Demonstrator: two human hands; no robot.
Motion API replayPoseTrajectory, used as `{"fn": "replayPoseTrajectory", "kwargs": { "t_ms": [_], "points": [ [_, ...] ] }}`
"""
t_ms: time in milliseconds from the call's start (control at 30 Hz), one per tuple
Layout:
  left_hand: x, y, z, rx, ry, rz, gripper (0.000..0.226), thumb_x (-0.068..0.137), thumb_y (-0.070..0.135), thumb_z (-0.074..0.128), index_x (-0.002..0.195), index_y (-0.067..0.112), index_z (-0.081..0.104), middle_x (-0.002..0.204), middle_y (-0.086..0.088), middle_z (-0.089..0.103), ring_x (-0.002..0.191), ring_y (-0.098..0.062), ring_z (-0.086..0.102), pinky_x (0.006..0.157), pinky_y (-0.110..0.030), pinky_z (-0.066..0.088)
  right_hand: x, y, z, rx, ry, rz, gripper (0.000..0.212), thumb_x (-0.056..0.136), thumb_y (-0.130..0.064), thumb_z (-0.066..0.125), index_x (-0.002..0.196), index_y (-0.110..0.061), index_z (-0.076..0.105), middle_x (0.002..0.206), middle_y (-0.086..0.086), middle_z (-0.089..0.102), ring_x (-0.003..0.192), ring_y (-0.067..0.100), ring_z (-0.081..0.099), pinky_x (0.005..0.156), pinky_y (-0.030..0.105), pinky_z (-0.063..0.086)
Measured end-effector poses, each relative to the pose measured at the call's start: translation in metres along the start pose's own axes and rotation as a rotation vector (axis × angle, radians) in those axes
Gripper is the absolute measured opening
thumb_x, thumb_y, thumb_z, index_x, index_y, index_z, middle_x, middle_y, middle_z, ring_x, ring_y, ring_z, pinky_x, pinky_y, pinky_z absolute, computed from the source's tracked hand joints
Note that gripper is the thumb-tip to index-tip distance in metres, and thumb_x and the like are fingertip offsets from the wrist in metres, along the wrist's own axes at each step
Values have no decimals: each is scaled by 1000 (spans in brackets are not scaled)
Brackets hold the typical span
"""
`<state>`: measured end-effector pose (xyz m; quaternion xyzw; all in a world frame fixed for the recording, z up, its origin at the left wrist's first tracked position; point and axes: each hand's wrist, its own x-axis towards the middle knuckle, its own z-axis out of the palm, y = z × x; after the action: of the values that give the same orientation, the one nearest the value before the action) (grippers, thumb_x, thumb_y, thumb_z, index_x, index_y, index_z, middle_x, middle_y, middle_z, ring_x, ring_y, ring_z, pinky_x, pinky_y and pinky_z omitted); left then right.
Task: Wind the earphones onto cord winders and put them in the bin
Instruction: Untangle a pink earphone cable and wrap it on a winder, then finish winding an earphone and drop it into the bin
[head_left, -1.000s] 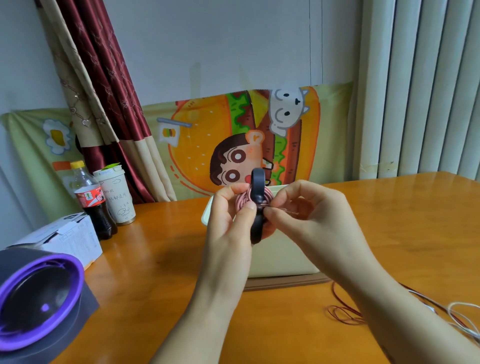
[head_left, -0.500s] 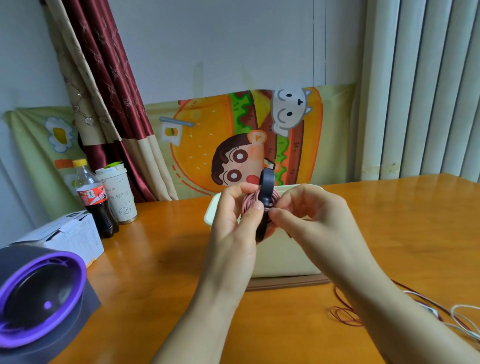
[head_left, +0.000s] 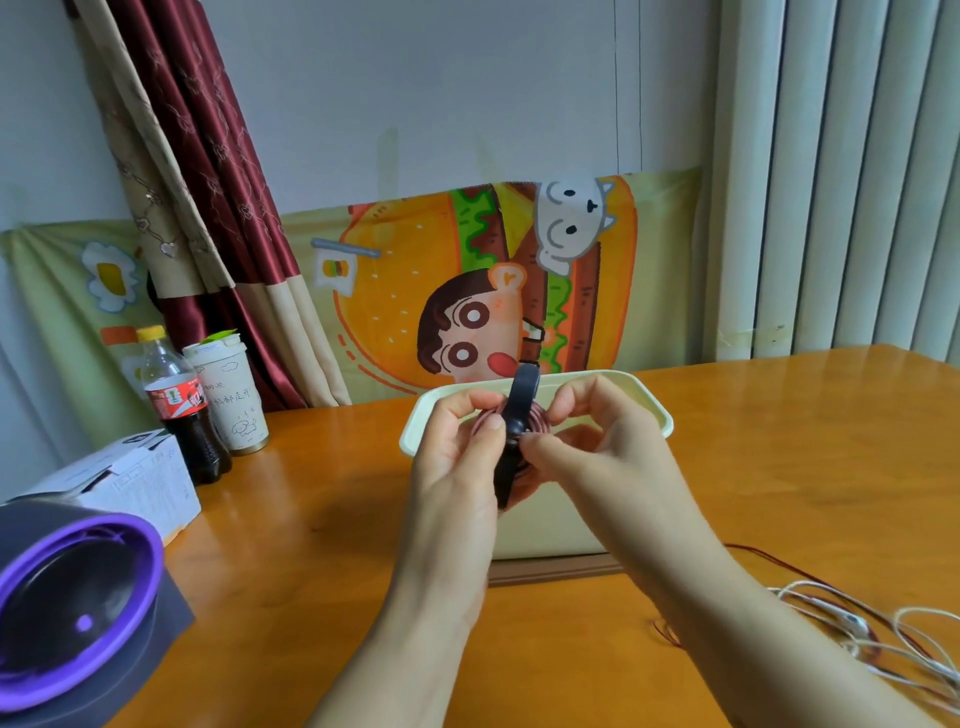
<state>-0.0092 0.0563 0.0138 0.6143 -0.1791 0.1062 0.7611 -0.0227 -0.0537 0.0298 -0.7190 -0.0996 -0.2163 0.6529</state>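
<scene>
Count: 2 hands, left hand (head_left: 457, 462) and right hand (head_left: 610, 457), dead centre. 1 black cord winder (head_left: 519, 410), 1 coiled pink earphone (head_left: 539, 420). 1 bin (head_left: 652, 402) at 12. Loose earphones (head_left: 883, 639) at 4: looks like 2, red and white, tangled. At 9: 1 bottle (head_left: 179, 410), 1 cup (head_left: 231, 395), 1 box (head_left: 130, 483). 1 purple-rimmed gadget (head_left: 78, 597) at 8.

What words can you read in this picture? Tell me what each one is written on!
No text here can be quoted for sure.
White paper cup: dark handwritten characters and a small doodle, too blurred to read.
Dark plastic drink bottle with a red label: white print on the label, too blurred to read.
White cardboard box: small dark print, too small to read.
Cartoon burger wall cloth: pictures only, no words visible.
</scene>
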Motion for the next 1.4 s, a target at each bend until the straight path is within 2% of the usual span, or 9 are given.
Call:
{"fn": "replayPoseTrajectory", "kwargs": {
  "t_ms": [200,367,533,700,833,967,1100,1300,1400],
  "points": [
    [2,1,-2,15,-102,-154,25,103,28,37,109,32,61,94,3,73,76,-9,68,69,-28,51,14,6,-14,187,-131,235,22,80,5,65,81,-11,50,83,13,60,74,25,59,72,37,45],
    [3,0,-6,86,-100,-170,24,99,24,49,117,36,58,98,5,74,85,-8,68,72,-28,49,16,7,-18,245,-170,290,17,82,-14,69,87,-12,54,78,6,59,69,16,54,70,30,45],
    [5,3,-15,160,-146,-200,17,100,22,48,113,24,58,89,3,73,76,-7,66,68,-25,50,23,11,-31,151,-216,227,24,88,-20,63,111,-25,64,98,3,69,79,16,61,73,29,52],
    [9,7,-23,213,-171,-227,23,103,25,38,105,24,61,90,1,73,81,-15,64,69,-30,47,25,10,-39,165,-389,115,24,74,-20,65,95,-8,65,79,10,68,73,17,62,69,24,55],
    [15,9,-32,384,-78,-156,29,105,35,30,111,31,58,111,10,64,68,-9,65,70,-27,43,38,12,-41,201,-256,57,19,73,-20,67,87,-8,65,75,9,68,66,14,63,69,22,55],
    [18,0,-43,715,-27,-100,32,104,36,35,132,34,50,127,15,54,86,-3,64,74,-21,45,65,22,-43,-103,31,5,8,83,-14,71,83,-10,65,80,9,72,74,21,70,74,32,58],
    [16,-8,-45,930,-87,-113,32,100,31,46,132,33,50,133,12,52,114,-11,57,95,-28,46,78,42,-36,-656,120,-86,11,83,-22,70,86,-14,64,89,-2,68,75,10,60,55,12,41],
    [16,-11,-48,969,-116,-86,35,100,30,49,134,31,49,138,14,47,117,-12,55,98,-29,44,75,43,-36,-745,93,-105,22,86,-30,68,102,-15,64,93,-8,60,85,11,60,68,20,44],
    [15,-14,-47,981,-114,-59,36,100,31,49,135,31,48,142,16,42,107,-6,56,89,-23,44,63,37,-42,-750,74,-159,16,87,-29,66,99,-19,66,93,-9,64,86,10,63,73,26,52]
  ]
}}
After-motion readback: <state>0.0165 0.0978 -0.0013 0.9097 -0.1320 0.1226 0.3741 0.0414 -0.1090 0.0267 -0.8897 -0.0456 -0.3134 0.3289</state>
